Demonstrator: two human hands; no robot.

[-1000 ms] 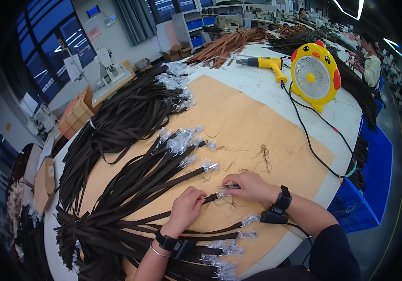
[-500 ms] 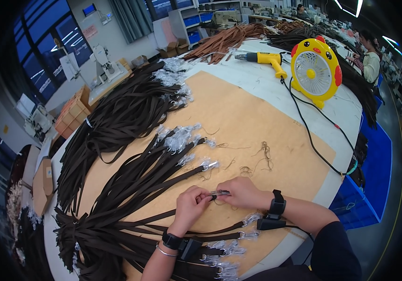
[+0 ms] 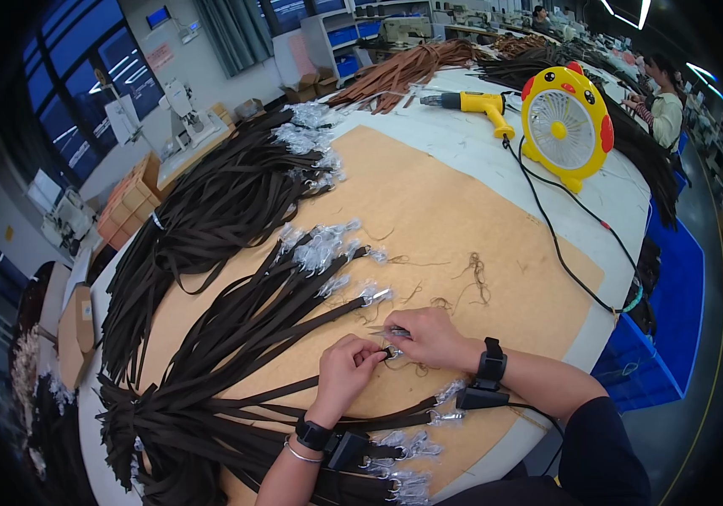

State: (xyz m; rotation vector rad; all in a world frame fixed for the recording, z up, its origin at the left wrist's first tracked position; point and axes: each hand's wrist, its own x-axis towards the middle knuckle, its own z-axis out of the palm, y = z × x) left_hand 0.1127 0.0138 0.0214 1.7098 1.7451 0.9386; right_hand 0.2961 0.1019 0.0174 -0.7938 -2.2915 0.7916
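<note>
My left hand pinches the end of a dark brown strap. A small metal fitting shows just past my left fingertips. Closed around a pair of thread snips, my right hand is just above and right of the strap end. The pointed metal blades stick out toward the left; the handle is mostly hidden in the palm. Several dark straps lie fanned out to the left, with clear plastic wrap over their metal ends. More wrapped ends are below my hands.
Loose thread scraps lie on the tan board. A yellow heat gun and a yellow chick-shaped fan with a black cord stand farther back. A blue bin sits beyond the table's right edge. Another person is at far right.
My right hand has lifted slightly up and away from my left fingers, so the snips' blades now show apart from the strap end. My left hand keeps its pinch.
</note>
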